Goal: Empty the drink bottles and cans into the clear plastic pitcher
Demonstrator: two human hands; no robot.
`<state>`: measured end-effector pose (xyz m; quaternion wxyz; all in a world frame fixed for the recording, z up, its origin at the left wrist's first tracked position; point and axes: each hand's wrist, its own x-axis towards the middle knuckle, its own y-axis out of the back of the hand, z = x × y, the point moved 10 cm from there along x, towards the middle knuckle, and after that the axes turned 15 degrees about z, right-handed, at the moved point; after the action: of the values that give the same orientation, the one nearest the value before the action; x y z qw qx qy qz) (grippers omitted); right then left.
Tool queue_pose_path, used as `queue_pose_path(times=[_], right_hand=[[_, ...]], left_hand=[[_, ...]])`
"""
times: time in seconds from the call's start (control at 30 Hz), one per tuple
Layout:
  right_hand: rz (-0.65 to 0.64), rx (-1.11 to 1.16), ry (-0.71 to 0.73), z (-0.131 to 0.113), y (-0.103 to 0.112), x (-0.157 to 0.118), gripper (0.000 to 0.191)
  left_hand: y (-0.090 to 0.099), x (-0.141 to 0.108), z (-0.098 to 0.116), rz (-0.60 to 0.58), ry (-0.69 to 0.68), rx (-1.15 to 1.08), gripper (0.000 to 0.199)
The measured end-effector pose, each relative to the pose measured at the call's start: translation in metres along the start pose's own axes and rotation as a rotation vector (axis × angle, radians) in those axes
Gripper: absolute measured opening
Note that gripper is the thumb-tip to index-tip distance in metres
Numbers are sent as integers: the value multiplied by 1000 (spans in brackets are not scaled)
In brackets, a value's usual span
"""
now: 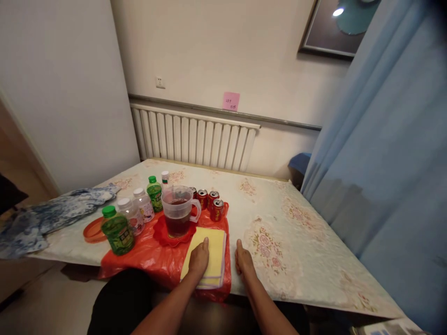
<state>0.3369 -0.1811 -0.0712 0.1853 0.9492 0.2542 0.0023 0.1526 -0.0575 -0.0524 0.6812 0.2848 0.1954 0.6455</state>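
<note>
Two bare hands work side by side, thumbs up: the left hand [199, 261] rests on a folded yellow cloth [217, 246], though whether its fingers grip the cloth I cannot tell, while the right hand [244, 261] is just beside it to the right, fingers loosely bent and holding nothing. The yellow cloth lies on a red plastic sheet [146, 260] at the near edge of the flowered surface [321, 270]. Just beyond the cloth, a clear jug [176, 216] of dark liquid stands upright in a red dish [159, 235]. Four red cans [217, 211] cluster behind its handle; bottles [118, 237] with green or white caps line up to its left. Farther out are a white radiator [192, 139] along the wall and a blue curtain [384, 163] at the right
</note>
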Motion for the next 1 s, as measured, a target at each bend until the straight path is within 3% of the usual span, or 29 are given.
queue_pose_path(times=[0.33, 1.0], right_hand=[[9, -96, 25, 2, 6, -2, 71], [7, -76, -36, 18, 0, 5, 65]], left_hand=[[-8, 2, -1, -8, -82, 43, 56], [-11, 3, -2, -19, -80, 36, 55]])
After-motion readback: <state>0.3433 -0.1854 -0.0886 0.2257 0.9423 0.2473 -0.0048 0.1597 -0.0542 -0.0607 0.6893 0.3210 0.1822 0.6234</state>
